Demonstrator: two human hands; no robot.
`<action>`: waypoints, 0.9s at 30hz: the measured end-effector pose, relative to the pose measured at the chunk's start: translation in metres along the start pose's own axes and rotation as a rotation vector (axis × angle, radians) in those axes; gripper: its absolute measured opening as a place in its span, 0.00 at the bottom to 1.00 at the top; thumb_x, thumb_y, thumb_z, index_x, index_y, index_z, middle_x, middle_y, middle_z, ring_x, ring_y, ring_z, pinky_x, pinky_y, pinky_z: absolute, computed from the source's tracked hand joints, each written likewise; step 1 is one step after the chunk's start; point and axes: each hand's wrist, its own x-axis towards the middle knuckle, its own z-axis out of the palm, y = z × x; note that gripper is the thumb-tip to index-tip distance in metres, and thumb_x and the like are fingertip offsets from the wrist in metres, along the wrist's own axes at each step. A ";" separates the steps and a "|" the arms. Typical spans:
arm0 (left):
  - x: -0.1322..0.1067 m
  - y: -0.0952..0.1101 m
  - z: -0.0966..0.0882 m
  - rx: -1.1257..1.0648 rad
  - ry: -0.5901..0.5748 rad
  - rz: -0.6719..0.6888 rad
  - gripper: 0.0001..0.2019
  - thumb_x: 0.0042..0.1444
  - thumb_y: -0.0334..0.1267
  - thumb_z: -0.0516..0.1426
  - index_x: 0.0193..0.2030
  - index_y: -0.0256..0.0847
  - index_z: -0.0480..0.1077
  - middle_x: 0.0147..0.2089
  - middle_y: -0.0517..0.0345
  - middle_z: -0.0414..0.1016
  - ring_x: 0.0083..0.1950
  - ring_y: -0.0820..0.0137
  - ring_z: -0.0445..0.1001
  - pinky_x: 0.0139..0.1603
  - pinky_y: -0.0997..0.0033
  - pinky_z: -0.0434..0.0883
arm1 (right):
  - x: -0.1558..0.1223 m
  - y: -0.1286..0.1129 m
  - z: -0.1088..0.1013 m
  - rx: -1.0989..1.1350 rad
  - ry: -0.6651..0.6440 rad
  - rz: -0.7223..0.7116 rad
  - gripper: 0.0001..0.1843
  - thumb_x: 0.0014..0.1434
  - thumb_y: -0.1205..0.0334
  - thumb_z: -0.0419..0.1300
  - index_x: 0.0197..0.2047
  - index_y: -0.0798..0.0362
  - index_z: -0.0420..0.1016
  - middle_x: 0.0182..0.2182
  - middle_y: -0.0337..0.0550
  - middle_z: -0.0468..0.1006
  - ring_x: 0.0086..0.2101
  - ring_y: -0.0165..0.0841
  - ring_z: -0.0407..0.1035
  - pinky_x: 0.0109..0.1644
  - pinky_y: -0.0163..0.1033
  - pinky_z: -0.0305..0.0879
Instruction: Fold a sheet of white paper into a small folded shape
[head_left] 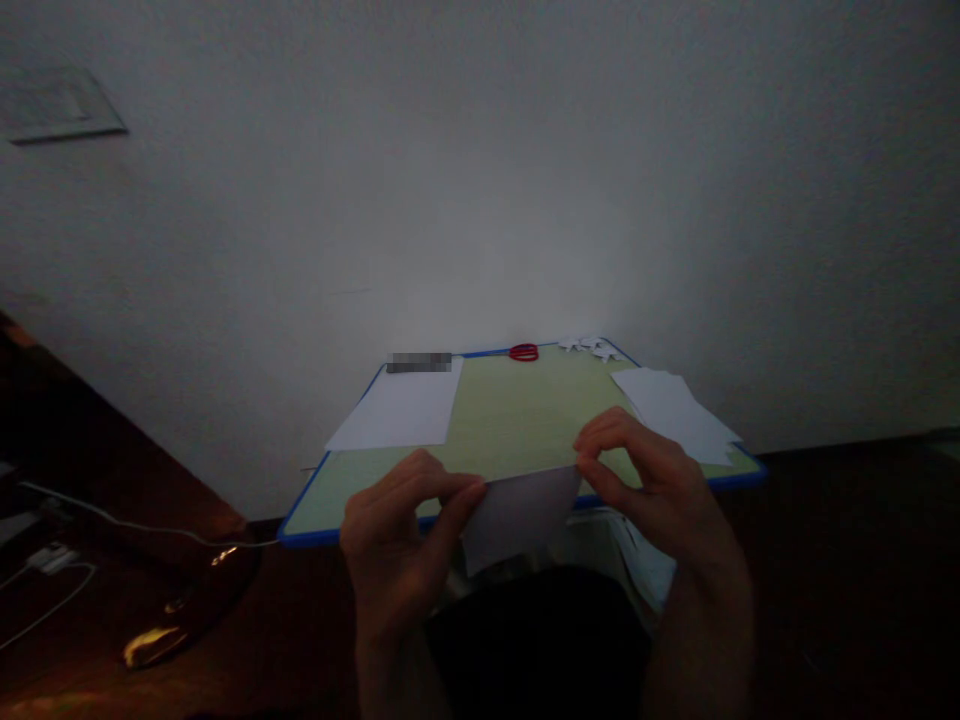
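A small white sheet of paper [521,520] hangs between my two hands, just off the near edge of the table. My left hand [409,535] pinches its upper left corner between thumb and fingertips. At the upper right corner my right hand [652,480] grips it the same way. The paper's top edge is stretched nearly straight, a little higher on the right. On the green tabletop [525,410] with its blue rim, scissors with red handles [523,352] lie at the far edge.
A large white sheet [405,410] lies on the table's left, a blurred-out dark object [418,362] at its far end. White paper sheets [675,410] are stacked on the right. Several white cut-out pieces [591,346] lie far right. A wall [487,180] stands behind; a white cable [150,527] runs left.
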 end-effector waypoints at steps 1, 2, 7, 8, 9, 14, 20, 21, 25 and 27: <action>-0.001 -0.001 0.001 0.001 0.022 -0.017 0.08 0.61 0.27 0.69 0.37 0.46 0.82 0.28 0.63 0.76 0.29 0.71 0.72 0.29 0.67 0.65 | 0.000 0.002 0.003 0.010 0.054 0.025 0.06 0.69 0.67 0.67 0.39 0.46 0.78 0.36 0.37 0.80 0.39 0.33 0.74 0.45 0.41 0.70; -0.001 -0.002 0.002 0.005 0.048 -0.033 0.08 0.61 0.27 0.69 0.36 0.46 0.82 0.28 0.63 0.76 0.29 0.71 0.72 0.29 0.67 0.65 | 0.001 0.004 0.006 0.033 0.109 0.051 0.05 0.69 0.66 0.67 0.40 0.46 0.78 0.37 0.37 0.80 0.40 0.33 0.74 0.47 0.41 0.70; 0.000 -0.001 0.005 -0.033 0.156 -0.032 0.08 0.61 0.27 0.69 0.36 0.46 0.82 0.29 0.63 0.77 0.31 0.71 0.73 0.31 0.68 0.67 | 0.002 0.009 0.017 0.200 0.110 0.116 0.08 0.67 0.62 0.71 0.49 0.42 0.84 0.40 0.38 0.83 0.42 0.35 0.75 0.49 0.42 0.72; 0.000 -0.001 0.005 -0.047 0.163 -0.019 0.08 0.61 0.26 0.69 0.37 0.46 0.82 0.29 0.63 0.77 0.31 0.71 0.73 0.31 0.68 0.67 | 0.003 0.008 0.018 0.229 0.121 0.122 0.07 0.66 0.62 0.71 0.47 0.43 0.85 0.39 0.38 0.84 0.41 0.35 0.76 0.47 0.42 0.72; 0.001 -0.002 0.005 -0.056 0.165 -0.014 0.08 0.60 0.26 0.69 0.37 0.46 0.82 0.29 0.63 0.77 0.31 0.71 0.73 0.31 0.68 0.66 | 0.004 0.006 0.019 0.258 0.144 0.124 0.04 0.66 0.62 0.71 0.44 0.44 0.85 0.37 0.38 0.84 0.39 0.35 0.76 0.45 0.41 0.72; 0.001 -0.005 0.006 -0.077 0.149 -0.033 0.08 0.61 0.27 0.69 0.38 0.47 0.83 0.30 0.62 0.78 0.32 0.70 0.74 0.32 0.68 0.68 | 0.007 -0.002 0.026 0.355 0.234 0.089 0.03 0.64 0.64 0.71 0.38 0.46 0.83 0.31 0.37 0.82 0.34 0.34 0.75 0.39 0.40 0.73; 0.001 0.000 0.007 -0.042 0.135 -0.052 0.06 0.61 0.29 0.69 0.37 0.47 0.83 0.29 0.63 0.78 0.30 0.71 0.73 0.31 0.68 0.68 | 0.007 -0.004 0.026 0.180 0.289 0.092 0.07 0.67 0.64 0.68 0.36 0.46 0.79 0.30 0.35 0.80 0.34 0.33 0.73 0.39 0.39 0.69; 0.002 0.001 0.007 -0.027 0.125 -0.065 0.07 0.62 0.29 0.69 0.36 0.47 0.83 0.29 0.63 0.78 0.30 0.71 0.73 0.31 0.69 0.68 | 0.007 -0.004 0.025 0.148 0.285 0.093 0.07 0.67 0.64 0.68 0.36 0.46 0.79 0.30 0.34 0.79 0.34 0.32 0.73 0.39 0.38 0.68; 0.004 0.004 0.004 0.019 0.028 -0.135 0.07 0.63 0.30 0.68 0.35 0.45 0.80 0.31 0.64 0.79 0.32 0.71 0.76 0.34 0.69 0.70 | 0.005 -0.002 0.021 0.077 0.263 0.094 0.07 0.69 0.64 0.66 0.37 0.46 0.77 0.31 0.34 0.78 0.34 0.31 0.72 0.39 0.37 0.67; 0.006 0.006 0.002 0.095 -0.044 -0.142 0.06 0.63 0.30 0.68 0.35 0.44 0.79 0.32 0.63 0.81 0.34 0.70 0.78 0.37 0.68 0.73 | 0.005 -0.003 0.020 0.057 0.225 0.076 0.07 0.69 0.65 0.65 0.38 0.46 0.77 0.31 0.34 0.78 0.34 0.32 0.73 0.39 0.37 0.68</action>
